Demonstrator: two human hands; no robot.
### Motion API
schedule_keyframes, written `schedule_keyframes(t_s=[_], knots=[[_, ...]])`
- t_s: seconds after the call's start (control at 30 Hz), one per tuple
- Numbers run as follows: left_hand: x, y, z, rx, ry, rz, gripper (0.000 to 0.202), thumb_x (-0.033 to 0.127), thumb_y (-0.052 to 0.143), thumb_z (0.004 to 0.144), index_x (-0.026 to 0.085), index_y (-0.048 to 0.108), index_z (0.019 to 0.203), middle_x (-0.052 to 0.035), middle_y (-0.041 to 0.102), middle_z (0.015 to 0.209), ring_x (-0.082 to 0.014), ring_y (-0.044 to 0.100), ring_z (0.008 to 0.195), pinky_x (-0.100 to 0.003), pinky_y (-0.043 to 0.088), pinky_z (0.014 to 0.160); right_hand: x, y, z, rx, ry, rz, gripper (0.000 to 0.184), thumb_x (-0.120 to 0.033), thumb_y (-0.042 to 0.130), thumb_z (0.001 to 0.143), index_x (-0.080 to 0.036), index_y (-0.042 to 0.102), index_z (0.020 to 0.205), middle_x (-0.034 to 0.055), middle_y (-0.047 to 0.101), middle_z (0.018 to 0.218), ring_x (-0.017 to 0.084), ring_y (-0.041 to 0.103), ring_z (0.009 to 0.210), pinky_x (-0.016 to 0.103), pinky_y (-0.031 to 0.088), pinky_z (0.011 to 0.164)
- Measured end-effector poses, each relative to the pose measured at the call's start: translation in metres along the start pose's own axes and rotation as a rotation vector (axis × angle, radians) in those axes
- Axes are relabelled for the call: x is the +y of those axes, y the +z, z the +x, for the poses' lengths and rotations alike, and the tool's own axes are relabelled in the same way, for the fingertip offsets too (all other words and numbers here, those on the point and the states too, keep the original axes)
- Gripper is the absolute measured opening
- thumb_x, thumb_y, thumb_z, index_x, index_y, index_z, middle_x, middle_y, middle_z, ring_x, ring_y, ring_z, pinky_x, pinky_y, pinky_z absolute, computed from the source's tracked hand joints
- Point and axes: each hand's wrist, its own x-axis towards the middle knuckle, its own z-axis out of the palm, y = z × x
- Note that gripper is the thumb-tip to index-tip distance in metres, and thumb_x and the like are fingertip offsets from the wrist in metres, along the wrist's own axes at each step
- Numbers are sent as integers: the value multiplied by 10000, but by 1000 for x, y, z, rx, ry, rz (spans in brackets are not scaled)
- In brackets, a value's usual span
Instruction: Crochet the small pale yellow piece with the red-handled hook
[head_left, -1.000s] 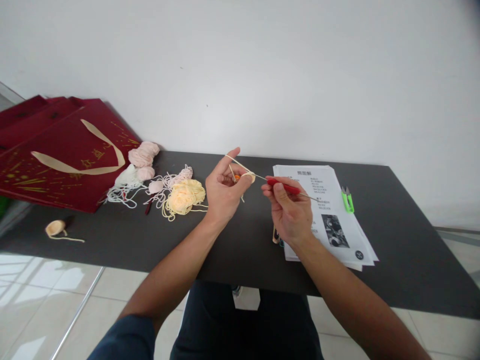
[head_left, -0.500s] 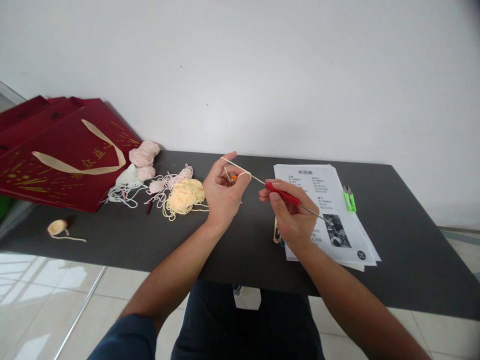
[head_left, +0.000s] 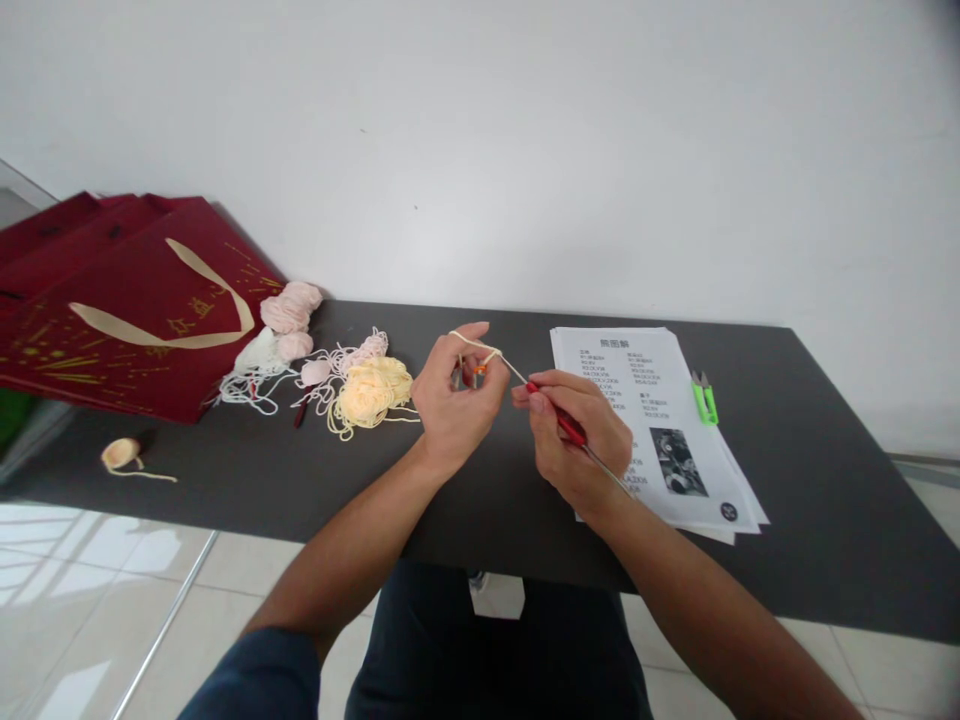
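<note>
Between thumb and fingers my left hand (head_left: 459,395) pinches a small piece of cream yarn (head_left: 491,352), with a strand running over the raised index finger. Something small and orange (head_left: 481,369) shows inside that grip, too small to name. My right hand (head_left: 581,425) is closed around the red handle of a crochet hook (head_left: 571,428). The hook's thin metal shaft points up and left, its tip meeting the yarn at my left fingertips. A yellow yarn ball (head_left: 373,392) lies on the table just left of my left hand.
Printed sheets (head_left: 637,380) lie right of my right hand, with green thread snips (head_left: 704,398) on their edge. Pink yarn (head_left: 291,305) and white yarn (head_left: 255,360) rest by dark red gift bags (head_left: 150,310). A small cream crocheted piece (head_left: 121,453) sits at the dark table's (head_left: 262,490) left.
My left index finger has bent down, and the strand from it to the hook is shorter. My right hand has tilted the hook more steeply, its tip still at the yarn.
</note>
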Motion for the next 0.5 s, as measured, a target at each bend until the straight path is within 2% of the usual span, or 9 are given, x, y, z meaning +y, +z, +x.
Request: schedule_keyframes(t_s=[0.07, 0.13, 0.27, 0.4, 0.5], knots=[[0, 1, 1, -1, -4, -68, 380, 72, 714, 760, 240, 710, 1102, 50, 715, 785, -80, 579, 603, -223, 462, 584, 2, 1, -1, 5, -20, -6, 227, -118, 716, 908, -262, 700, 1082, 48, 828, 980, 203, 798, 928, 365, 687, 816], [1, 2, 3, -14, -70, -164, 396, 93, 743, 765, 238, 703, 1131, 64, 715, 741, -79, 601, 598, -216, 478, 593, 6, 1, -3, -4, 2, 15, 267, -124, 724, 908, -270, 707, 1131, 45, 828, 994, 198, 799, 911, 367, 691, 812], [5, 5, 9, -47, -307, -414, 460, 130, 815, 740, 237, 699, 1172, 71, 718, 725, -75, 640, 613, -217, 514, 639, 9, 0, -6, -42, 56, 90, 361, -105, 742, 893, -280, 710, 1206, 46, 819, 1041, 180, 797, 859, 345, 697, 769], [8, 5, 15, -96, -536, -644, 579, 121, 862, 688, 225, 692, 1232, 74, 712, 725, -64, 644, 620, -212, 516, 661, 9, -1, -5, -39, -14, 71, 404, -56, 761, 854, -277, 733, 1190, 62, 799, 1136, 203, 790, 967, 375, 706, 843], [13, 3, 18, -129, -638, -738, 591, 104, 855, 689, 205, 683, 1245, 75, 703, 722, -55, 640, 630, -204, 506, 669, 10, -1, -6, -58, -20, 113, 431, -30, 729, 871, -290, 742, 1214, 62, 775, 1231, 204, 794, 1001, 375, 716, 847]])
